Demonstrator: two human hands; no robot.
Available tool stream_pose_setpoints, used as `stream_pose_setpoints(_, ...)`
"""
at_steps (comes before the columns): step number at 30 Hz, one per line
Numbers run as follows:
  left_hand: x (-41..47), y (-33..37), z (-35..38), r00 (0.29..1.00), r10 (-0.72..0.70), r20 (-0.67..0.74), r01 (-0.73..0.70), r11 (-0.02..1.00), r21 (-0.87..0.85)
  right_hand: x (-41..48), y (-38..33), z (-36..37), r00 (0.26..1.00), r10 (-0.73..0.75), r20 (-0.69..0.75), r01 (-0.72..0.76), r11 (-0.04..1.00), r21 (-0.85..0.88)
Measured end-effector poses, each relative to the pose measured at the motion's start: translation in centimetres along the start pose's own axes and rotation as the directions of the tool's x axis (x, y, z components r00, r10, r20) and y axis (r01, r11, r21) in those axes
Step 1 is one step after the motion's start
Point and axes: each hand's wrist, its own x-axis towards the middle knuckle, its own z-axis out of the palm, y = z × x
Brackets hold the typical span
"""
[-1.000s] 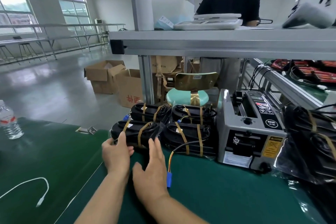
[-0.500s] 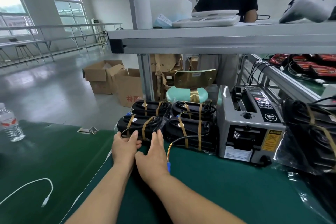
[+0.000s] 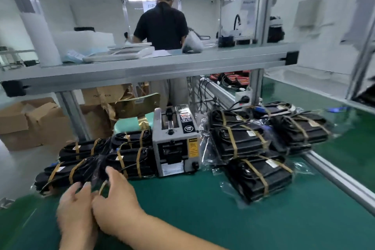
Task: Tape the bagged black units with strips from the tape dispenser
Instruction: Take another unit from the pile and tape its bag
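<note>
— Beside the tape dispenser (image 3: 174, 144), why are the bagged black units (image 3: 129, 160) stacked so close?
— I'd say so strips are a short reach. I have my left hand (image 3: 75, 207) and right hand (image 3: 116, 199) at the front unit (image 3: 67, 174) on the green tabletop (image 3: 203, 219). Each grip is spread, pinching nothing. The right fingertips (image 3: 108, 169) touch its bag, probably squaring it into the row.
</note>
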Motion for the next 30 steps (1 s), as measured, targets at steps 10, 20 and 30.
stream_pose_setpoints(10, -13.2, 1.5, 14.1, 0.884, 0.205, 0.421, -0.260, 0.962, 0.078, -9.3, 4.9, -19.3, 0.885, -0.065, -0.461, 0.043, 0.997, -0.059)
stream_pose_setpoints(20, -13.9, 0.9, 26.1, 0.859, 0.068, 0.508, -0.319, 0.847, 0.426, -6.6, 10.6, -34.0, 0.699, 0.152, -0.699, -0.214, 0.977, -0.001)
stream_pose_setpoints(30, -12.1, -2.3, 28.1, 0.886, -0.152, 0.439, -0.072, 0.889, 0.453, -4.7, 13.6, -32.6, 0.785, 0.194, -0.589, -0.400, 0.884, -0.242)
